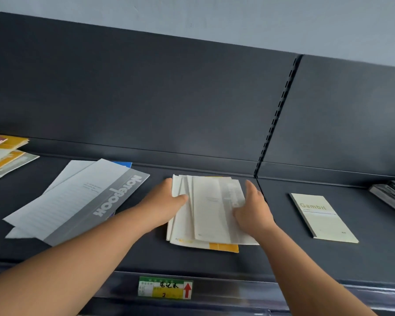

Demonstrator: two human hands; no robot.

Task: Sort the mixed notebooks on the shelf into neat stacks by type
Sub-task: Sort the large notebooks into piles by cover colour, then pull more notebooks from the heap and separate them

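Looks like a shop, stationery section. Dark metal display shelf (283, 254) with a back panel (146, 99) and a slotted upright (276, 117) between bays. Clear label rail (260, 290) along the front edge holds a printed price tag (165, 288) with a red arrow. Several kinds of notebooks (78, 201) lie on it.

A price label (165, 287) sits front-centre, a dark device (392, 197) far right.

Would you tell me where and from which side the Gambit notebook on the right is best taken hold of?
The Gambit notebook lies flat and alone on the shelf, dark spine on its left. Pinch the near short edge by the spine, from the front, with the right hand once it frees the pale stack; the bound side should keep pages together.
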